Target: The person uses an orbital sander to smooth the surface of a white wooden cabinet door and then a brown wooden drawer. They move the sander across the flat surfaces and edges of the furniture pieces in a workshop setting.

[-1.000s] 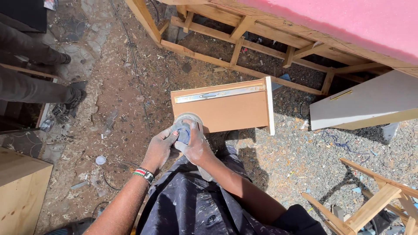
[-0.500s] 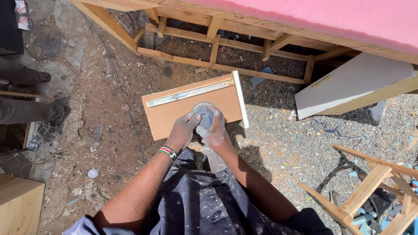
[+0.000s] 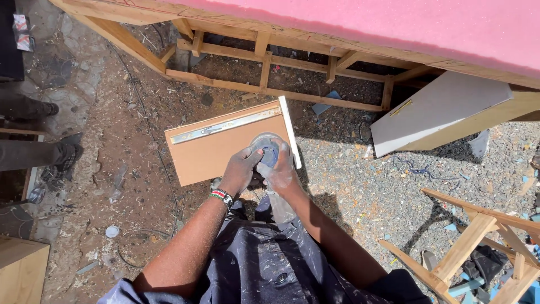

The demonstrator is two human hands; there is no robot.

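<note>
Outdoors, on bare ground point(image 3: 140, 169) of reddish dirt, sawdust and wood chips, turning to grey gravel right of the drawer; harsh sun, hard shadows.

Round sander point(image 3: 268, 150), pale disc with a blue-grey cap, pressed flat on the brown side panel of a drawer point(image 3: 225, 147), near that panel's right end. Drawer resting on its side, tilted a little, one metal runner point(image 3: 225, 126) along the upper edge, one white front point(image 3: 290, 132) closing the right end. Left hand point(image 3: 242, 169) wrapped over the sander from the left, right hand point(image 3: 281, 171) clasped over it from the right, both dusted white, fingers curled tight around the tool. One beaded wristband point(image 3: 223, 197) on the left wrist.

Beyond the drawer, one timber frame point(image 3: 270, 73) under pink foam point(image 3: 405, 28). Right of the drawer, one white panel point(image 3: 439, 112); further right and nearer, a bare wooden frame point(image 3: 484, 236). Far left of the drawer, two shoes point(image 3: 64, 155) of another person; in the nearer left corner, one plywood box point(image 3: 19, 270).
</note>
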